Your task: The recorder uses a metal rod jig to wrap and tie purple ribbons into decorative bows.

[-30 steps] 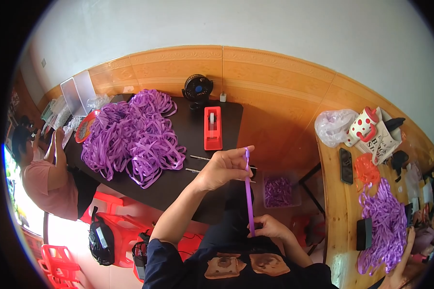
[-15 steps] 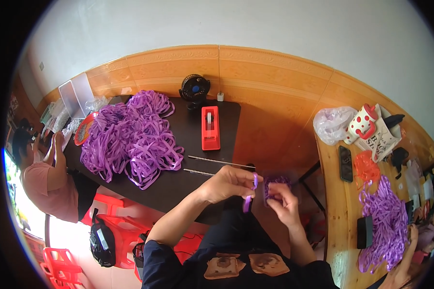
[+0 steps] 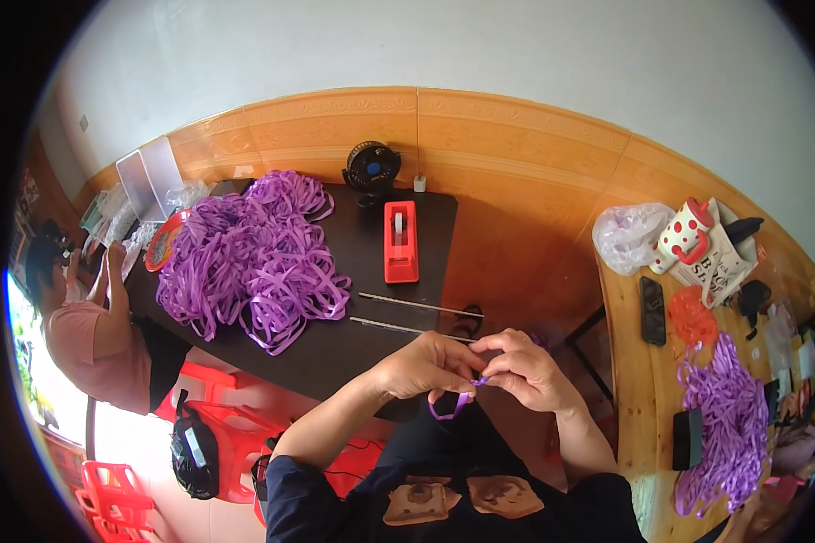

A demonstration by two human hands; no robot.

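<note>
Above my lap, my left hand pinches a short loop of purple ribbon that hangs below its fingers. Right beside it, my right hand has its fingertips closed on the same ribbon, close to my left fingertips. Two thin metal rods lie on the dark table just beyond my hands, reaching past its right edge. A big heap of purple ribbon covers the table's left part. Behind my right hand, a container with purple bits is mostly hidden.
On the dark table stand a red tape dispenser and a black fan. A wooden table at right holds more purple ribbon, a phone and a dotted cup. A person in pink sits at left, near red stools.
My right hand has come up and left from beside the container to meet my left hand at the ribbon. The ribbon now hangs as a curved loop. The view has shifted slightly.
</note>
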